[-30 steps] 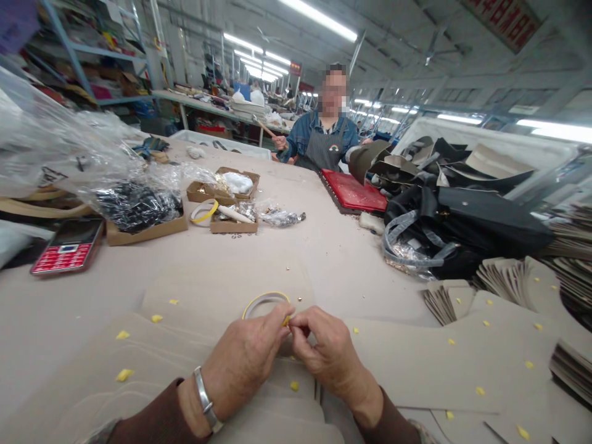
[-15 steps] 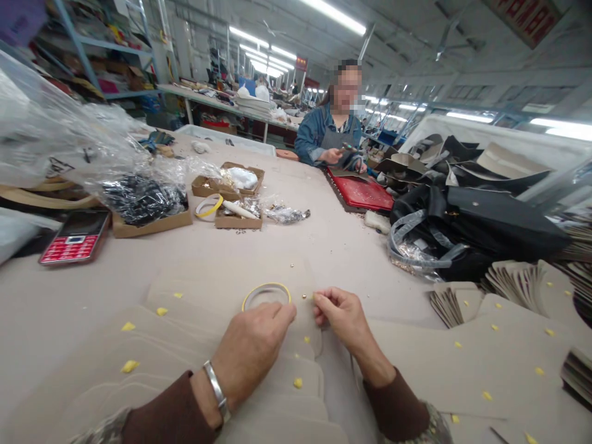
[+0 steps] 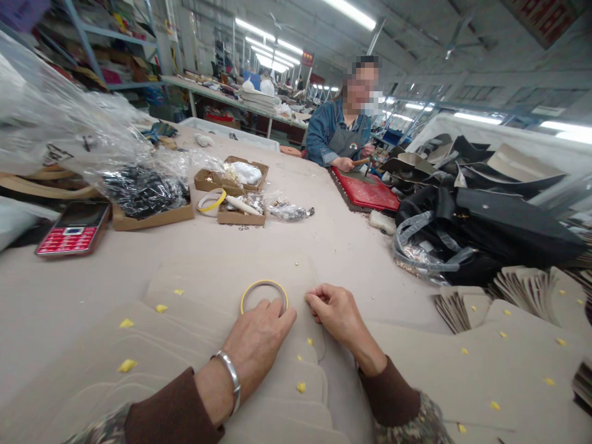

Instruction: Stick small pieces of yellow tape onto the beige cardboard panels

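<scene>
My left hand [image 3: 259, 336], with a metal bracelet at the wrist, is closed on the near rim of a yellow-edged roll of tape [image 3: 250, 290]. The roll rests over overlapping beige panels [image 3: 194, 333]. Right of it, my right hand [image 3: 335, 311] is closed in a pinch at the edge of the upper panel; what its fingertips hold is hidden. A small metal stud [image 3: 296, 264] lies just beyond the hands. Yellow tape bits [image 3: 127, 365] stick to the panels at left, and another tape bit [image 3: 301, 387] shows between my forearms.
More beige panels [image 3: 430, 351] with yellow bits spread at right, beside black bags [image 3: 509, 228]. A red phone [image 3: 74, 229], cardboard boxes [image 3: 240, 216] of hardware and plastic bags stand at left. Across the table, a person [image 3: 342, 132] holds a hammer [image 3: 361, 161] over a red board [image 3: 370, 192].
My right hand has shifted slightly left, and the stud that lay between my hands no longer shows. My left fingers have shifted on the roll. The person opposite now holds a hammer over the board.
</scene>
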`<state>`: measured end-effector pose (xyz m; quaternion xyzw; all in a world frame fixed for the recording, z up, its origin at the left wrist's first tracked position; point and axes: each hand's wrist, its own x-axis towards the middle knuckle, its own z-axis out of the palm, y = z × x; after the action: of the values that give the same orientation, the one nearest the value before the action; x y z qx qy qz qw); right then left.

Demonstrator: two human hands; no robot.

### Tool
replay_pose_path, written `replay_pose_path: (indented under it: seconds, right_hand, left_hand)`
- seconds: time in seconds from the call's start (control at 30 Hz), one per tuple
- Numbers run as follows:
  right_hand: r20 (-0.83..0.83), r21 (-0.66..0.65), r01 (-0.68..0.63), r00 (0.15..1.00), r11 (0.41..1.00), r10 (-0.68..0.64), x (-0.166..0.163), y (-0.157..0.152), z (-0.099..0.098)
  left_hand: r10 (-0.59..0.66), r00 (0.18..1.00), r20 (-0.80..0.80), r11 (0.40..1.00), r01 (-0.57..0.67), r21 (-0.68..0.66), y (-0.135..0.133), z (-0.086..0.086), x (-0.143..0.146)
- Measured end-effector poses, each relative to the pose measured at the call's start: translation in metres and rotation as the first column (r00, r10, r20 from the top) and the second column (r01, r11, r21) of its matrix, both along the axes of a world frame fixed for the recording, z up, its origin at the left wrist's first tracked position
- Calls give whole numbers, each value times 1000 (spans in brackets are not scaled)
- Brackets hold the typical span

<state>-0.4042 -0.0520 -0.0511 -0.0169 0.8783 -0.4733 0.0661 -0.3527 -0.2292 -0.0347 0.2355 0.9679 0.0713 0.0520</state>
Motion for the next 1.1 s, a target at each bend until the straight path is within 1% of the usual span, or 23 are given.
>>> replay_pose_path:
  seconds: [0.1,0.13,0.27,0.37,0.47,0.6,0.7,0.77,0.87,0.97,1.03,1.1]
  right_hand:
    - [-22,41,-18,1000,999,19,0,2,0]
    - [-20,40,-4,1000,999,5,1,3,-1]
    - [18,-24,75,997,997,-75,8,10,-8]
    - [-10,-20,49,999,999,-50,13,11,-10]
    - [-95,42,39,995,998,-35,15,6,-8]
    - [-215,159,54,976,986,-19,12,-3,-8]
    - [-262,267,49,965,962,23,9,-7,-8]
    - [-270,304,25,961,952,61,9,-7,-6]
    - [-242,319,-47,962,947,129,15,-5,1]
    - [-151,384,-135,967,913,206,24,-5,8]
    - [-102,430,-163,968,888,227,29,-5,11]
    - [-79,447,-171,970,878,229,32,-5,13]
  left_hand:
    - [-4,1000,-1,1000,4,4,-1,-1,0]
    - [-5,1000,0,1000,5,6,-1,-1,-1]
    - [-6,1000,9,1000,6,19,0,-3,-2]
    - [-2,1000,1,1000,2,23,-1,-4,-1]
    - [8,1000,-5,1000,-8,25,0,-5,0]
    - [23,999,48,999,-25,37,1,-6,-1]
    - [31,998,59,999,-33,38,2,-4,-2]
    - [37,998,60,999,-39,24,1,-1,-1]
    - [7,998,65,999,-10,38,-3,7,0]
    - [-19,997,70,997,13,82,-11,14,1]
    - [-16,998,63,997,11,73,-17,16,0]
    - [-6,999,44,997,3,82,-24,14,-2]
